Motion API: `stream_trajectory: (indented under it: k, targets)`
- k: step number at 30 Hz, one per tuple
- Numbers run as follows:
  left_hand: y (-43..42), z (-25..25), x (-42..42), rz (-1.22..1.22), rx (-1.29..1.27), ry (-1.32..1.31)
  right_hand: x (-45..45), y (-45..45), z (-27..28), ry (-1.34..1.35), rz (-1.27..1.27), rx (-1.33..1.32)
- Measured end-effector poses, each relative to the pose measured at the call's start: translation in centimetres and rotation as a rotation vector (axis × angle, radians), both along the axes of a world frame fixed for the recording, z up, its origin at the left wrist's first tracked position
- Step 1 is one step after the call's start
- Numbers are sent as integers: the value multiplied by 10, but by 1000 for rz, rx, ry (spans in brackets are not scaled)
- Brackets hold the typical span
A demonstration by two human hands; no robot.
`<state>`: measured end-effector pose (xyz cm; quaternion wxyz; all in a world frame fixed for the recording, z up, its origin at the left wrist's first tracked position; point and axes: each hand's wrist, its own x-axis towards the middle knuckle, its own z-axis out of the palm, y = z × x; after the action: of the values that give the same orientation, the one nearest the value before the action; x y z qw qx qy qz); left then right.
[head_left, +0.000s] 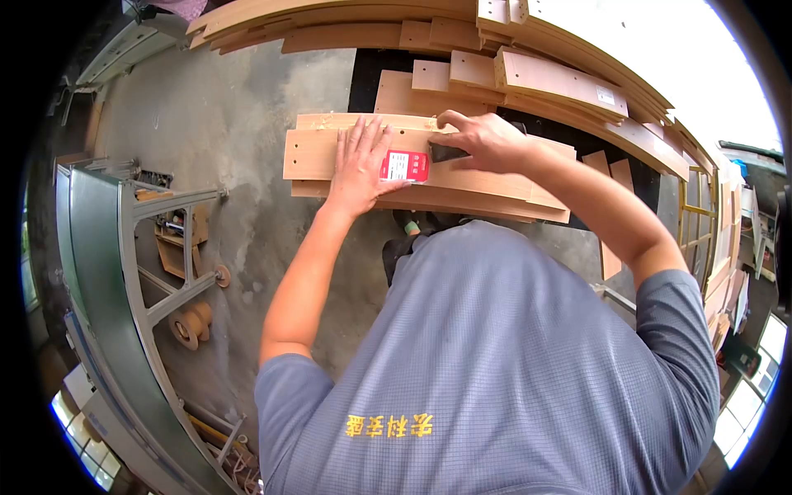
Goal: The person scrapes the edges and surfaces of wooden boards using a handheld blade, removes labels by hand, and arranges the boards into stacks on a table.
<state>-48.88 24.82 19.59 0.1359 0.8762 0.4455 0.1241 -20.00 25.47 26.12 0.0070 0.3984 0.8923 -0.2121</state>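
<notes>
A light wooden board [309, 153] lies across a stack of similar boards in front of my body. My left hand [360, 165] is spread flat on its top, fingers pointing away from me. Beside that hand a red and white label or card [405, 167] lies on the board, with the thumb near its lower edge. My right hand [487, 142] curls over a dark block-like object [447, 152] resting on the board. Its exact kind is partly hidden by the fingers. Wood shavings or crumbs [425, 124] show along the board's far edge.
Stacked wooden boards [561, 82] fill the far right. A green-topped metal-framed bench [99, 247] stands at the left, with a wooden spool [191, 324] on the floor beneath. A yellow frame [697, 206] and leaning panels are at the right. Concrete floor [256, 107] lies between.
</notes>
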Motion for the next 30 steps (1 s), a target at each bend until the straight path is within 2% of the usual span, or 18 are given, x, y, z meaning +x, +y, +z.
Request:
stream_trajectory:
  k: [3,4,7,8,12,14,15,17,19,21,22,24,28,30]
  targets:
    - [9,5,10,-169,27,-66,18,-48,0,-23,-293,47]
    - [11,7,21,-178,-28,-232,17,-60,3,-89,-389,-65]
    - [23,16,38,-298,-103,-201,18,-76,-7,-47,-418,-1]
    - [25,21,40,-328,-53,-243,19,-76,-7,-71,-450,-77]
    - [25,18,46,-387,18,-122,24,-85,-27,30,-493,3]
    - [20,5,49,-86,-85,-224,23,-85,-25,51,-514,-15]
    - [20,16,54,-96,-82,-215,24,-84,-26,59,-523,-13]
    - [16,47,66,233,-356,113,26,-85,-27,62,-501,-12]
    - [20,30,69,176,-360,97,27,-85,-27,79,-499,-10]
    - [24,20,76,166,-548,117,27,-85,-26,91,-498,-7]
    - [27,15,76,164,-547,119,26,-84,-25,77,-489,5]
    - [28,11,74,321,-936,-259,27,-85,-25,63,-482,15]
    - [23,4,71,379,-886,-292,26,-84,-23,61,-481,9]
    - [20,-6,54,338,-936,-497,26,-83,-23,38,-481,-11]
